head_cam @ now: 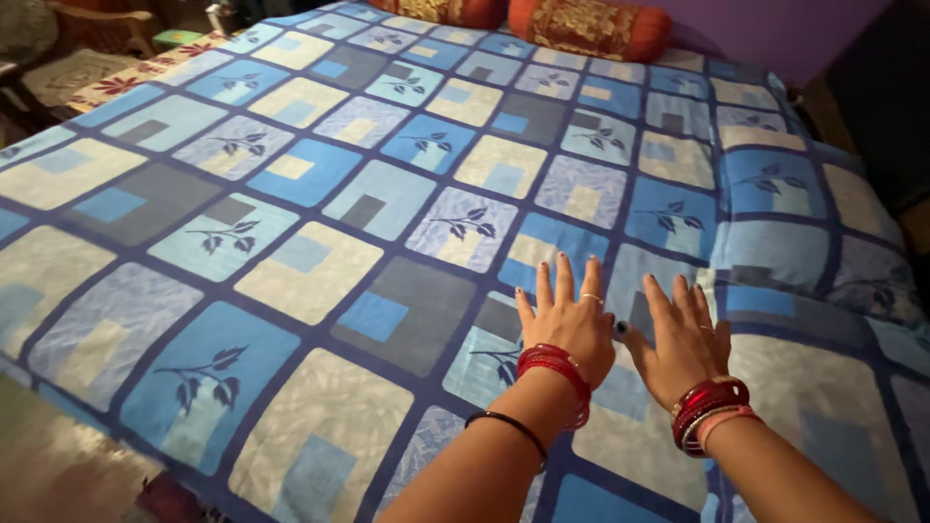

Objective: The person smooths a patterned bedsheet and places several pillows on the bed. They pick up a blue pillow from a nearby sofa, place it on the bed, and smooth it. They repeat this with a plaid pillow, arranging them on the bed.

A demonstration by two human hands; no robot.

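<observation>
- Pressing flat, fingers spread, the left hand (565,327) and right hand (684,339) hold nothing on the patterned bedsheet (320,213).
- Sheet probably thin, soft, light; pinch an edge.

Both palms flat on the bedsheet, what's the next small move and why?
Probably slide both hands outward toward the right edge: the left hand and right hand lie flat, side by side, on the patterned bedsheet, and soft folds show just beyond them.
</observation>
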